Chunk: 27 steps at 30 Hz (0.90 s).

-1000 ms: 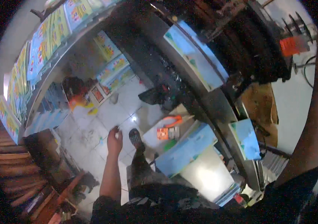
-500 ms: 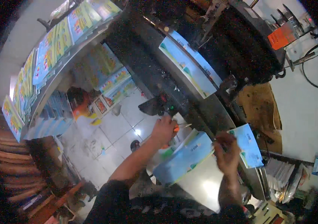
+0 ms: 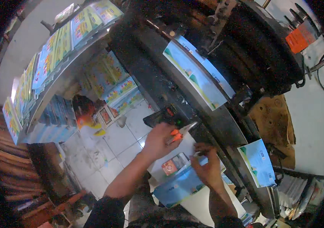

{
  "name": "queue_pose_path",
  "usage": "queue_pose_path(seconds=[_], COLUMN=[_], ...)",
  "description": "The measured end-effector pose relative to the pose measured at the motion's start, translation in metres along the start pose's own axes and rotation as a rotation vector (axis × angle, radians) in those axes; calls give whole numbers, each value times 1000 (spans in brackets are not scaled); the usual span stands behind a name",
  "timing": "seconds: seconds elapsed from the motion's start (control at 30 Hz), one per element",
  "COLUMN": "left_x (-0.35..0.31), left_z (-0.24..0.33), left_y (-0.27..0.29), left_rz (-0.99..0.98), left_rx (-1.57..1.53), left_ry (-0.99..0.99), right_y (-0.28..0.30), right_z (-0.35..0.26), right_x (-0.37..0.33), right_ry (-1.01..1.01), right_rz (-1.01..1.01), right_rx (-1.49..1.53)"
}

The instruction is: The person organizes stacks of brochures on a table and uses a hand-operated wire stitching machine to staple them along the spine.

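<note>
I am holding an orange-handled tool (image 3: 176,133) whose handle is showing bright between my fingers in two vivid patches, while its slim front end is running out pale and blade-like toward a narrow tip; blur and my own grip are hiding the rest, so I cannot tell its exact kind. My left hand (image 3: 161,142) is clamping the handle, fingers curling around it, with the back of the hand facing up and the forearm slanting in from the lower left out of a dark sleeve (image 3: 106,212). My right hand (image 3: 209,169) is rising from the lower right just beside the tool, its fingers bending and its thumb side turning toward the left hand; I cannot tell whether those fingertips are pinching anything. The tool is lying aslant, its long axis running from lower left to upper right, and its tip is pointing away from me and to the right, showing against the dark machine bed (image 3: 162,83); whether it is touching there I cannot tell. Below the tool, an orange-and-white packet (image 3: 169,167) is resting near the blue printed sheets (image 3: 179,190), and my right wrist is passing over the sheets' right end.
</note>
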<state>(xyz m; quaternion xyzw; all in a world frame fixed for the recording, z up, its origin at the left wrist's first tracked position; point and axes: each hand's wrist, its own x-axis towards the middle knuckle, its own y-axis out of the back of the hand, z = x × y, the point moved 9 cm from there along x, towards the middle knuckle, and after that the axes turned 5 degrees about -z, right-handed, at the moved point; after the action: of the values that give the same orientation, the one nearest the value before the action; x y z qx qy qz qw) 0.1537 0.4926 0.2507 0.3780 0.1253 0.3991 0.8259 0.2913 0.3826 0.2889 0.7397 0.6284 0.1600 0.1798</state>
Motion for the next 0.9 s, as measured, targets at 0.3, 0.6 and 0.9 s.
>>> queue_pose_path(seconds=[0.3,0.6,0.9], left_x=[4,128,155], left_z=[58,66,72], left_y=[50,103,85], left_rz=[-59,516,513], left_rx=[-738,16,124], left_ry=[118,-239,-207], right_y=[-15,119,93], right_z=[-50,-117,-93], right_x=[29,171,218], right_ry=[-113,16,66], right_rz=[4,153,105], right_rx=[-108,-1004,-1239])
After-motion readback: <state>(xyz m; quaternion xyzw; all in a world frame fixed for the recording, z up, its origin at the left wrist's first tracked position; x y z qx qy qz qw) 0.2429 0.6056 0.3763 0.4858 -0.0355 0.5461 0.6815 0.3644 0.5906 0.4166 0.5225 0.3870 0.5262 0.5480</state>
